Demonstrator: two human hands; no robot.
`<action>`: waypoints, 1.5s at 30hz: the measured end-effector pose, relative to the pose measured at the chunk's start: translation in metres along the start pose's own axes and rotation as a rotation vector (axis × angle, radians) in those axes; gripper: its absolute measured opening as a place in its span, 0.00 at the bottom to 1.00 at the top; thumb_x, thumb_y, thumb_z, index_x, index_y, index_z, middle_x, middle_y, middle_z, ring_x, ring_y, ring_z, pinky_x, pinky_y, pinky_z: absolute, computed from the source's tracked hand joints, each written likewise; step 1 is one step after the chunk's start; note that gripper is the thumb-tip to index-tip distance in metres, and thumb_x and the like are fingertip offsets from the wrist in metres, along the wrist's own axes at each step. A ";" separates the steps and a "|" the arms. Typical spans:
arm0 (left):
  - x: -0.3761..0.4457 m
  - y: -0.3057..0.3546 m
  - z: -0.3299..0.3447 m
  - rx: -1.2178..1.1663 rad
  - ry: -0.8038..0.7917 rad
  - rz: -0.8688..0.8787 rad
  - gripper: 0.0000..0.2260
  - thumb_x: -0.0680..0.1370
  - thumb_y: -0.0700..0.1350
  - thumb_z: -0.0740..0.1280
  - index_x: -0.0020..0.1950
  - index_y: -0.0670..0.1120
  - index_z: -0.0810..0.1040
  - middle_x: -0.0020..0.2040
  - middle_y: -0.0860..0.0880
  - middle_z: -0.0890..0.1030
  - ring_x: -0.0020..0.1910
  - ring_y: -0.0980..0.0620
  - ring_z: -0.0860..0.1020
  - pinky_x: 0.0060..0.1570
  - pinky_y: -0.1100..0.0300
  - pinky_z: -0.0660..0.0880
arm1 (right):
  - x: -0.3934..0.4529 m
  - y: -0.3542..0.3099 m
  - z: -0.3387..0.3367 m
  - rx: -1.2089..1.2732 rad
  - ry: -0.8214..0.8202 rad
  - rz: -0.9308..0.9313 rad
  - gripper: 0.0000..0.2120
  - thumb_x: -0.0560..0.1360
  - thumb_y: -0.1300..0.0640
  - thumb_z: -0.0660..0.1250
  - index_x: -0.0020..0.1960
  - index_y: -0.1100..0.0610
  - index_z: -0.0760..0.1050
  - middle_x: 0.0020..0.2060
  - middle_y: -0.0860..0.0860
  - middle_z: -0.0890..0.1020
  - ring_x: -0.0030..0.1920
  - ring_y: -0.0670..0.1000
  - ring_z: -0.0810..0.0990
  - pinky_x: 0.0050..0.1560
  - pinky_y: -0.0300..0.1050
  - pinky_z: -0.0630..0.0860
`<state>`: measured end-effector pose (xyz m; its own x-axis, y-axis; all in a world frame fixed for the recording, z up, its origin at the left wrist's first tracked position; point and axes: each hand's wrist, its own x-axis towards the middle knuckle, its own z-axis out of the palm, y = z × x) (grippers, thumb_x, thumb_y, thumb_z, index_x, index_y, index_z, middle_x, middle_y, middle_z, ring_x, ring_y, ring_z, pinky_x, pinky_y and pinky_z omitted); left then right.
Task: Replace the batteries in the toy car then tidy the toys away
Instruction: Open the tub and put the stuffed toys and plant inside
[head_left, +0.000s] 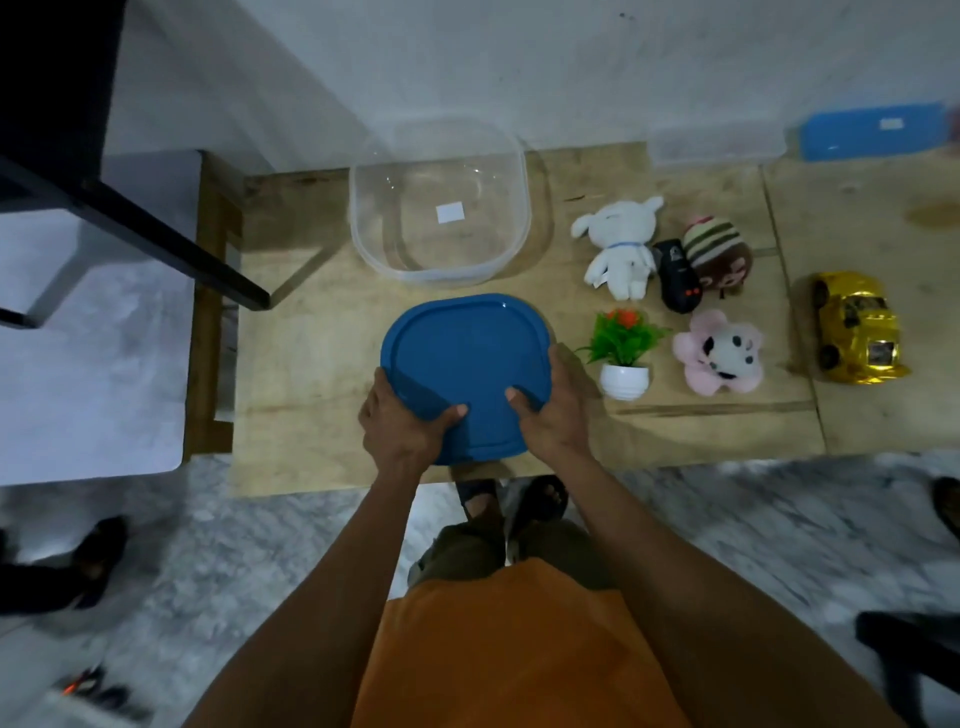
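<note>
Both hands (405, 415) (550, 410) grip blue lid (467, 348); clear tub (363, 234) empty.

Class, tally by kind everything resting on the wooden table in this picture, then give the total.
Soft toys: 3 (white, striped-hat, pink flower)
Toy cars: 1
Remotes: 1
Potted plants: 1
Clear tubs: 2
Blue lids: 2
Total: 10
</note>
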<state>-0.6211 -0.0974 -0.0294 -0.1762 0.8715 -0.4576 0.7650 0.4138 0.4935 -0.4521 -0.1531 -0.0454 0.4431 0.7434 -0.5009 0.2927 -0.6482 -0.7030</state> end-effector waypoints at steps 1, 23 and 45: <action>0.000 -0.003 0.002 0.031 0.003 -0.003 0.54 0.61 0.64 0.80 0.78 0.49 0.57 0.76 0.45 0.66 0.75 0.39 0.62 0.67 0.34 0.68 | -0.001 0.000 0.002 -0.035 0.011 -0.003 0.39 0.77 0.42 0.67 0.81 0.50 0.51 0.78 0.50 0.61 0.77 0.53 0.61 0.75 0.56 0.62; -0.010 0.022 0.027 0.043 0.077 0.205 0.40 0.74 0.61 0.73 0.79 0.48 0.60 0.78 0.40 0.60 0.76 0.35 0.57 0.73 0.35 0.54 | -0.011 -0.013 -0.030 0.038 0.170 -0.116 0.29 0.80 0.51 0.66 0.78 0.54 0.60 0.72 0.54 0.71 0.70 0.52 0.71 0.70 0.50 0.70; 0.002 0.264 0.162 -0.050 0.004 0.293 0.32 0.80 0.58 0.67 0.79 0.49 0.59 0.75 0.41 0.62 0.72 0.39 0.61 0.67 0.41 0.64 | 0.108 0.076 -0.193 -0.237 0.503 -0.070 0.29 0.80 0.39 0.56 0.77 0.47 0.52 0.52 0.56 0.82 0.51 0.61 0.79 0.45 0.53 0.74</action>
<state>-0.3188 -0.0294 -0.0198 0.0453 0.9568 -0.2873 0.7521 0.1566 0.6401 -0.2179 -0.1540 -0.0557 0.7484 0.6535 -0.1134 0.4930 -0.6624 -0.5641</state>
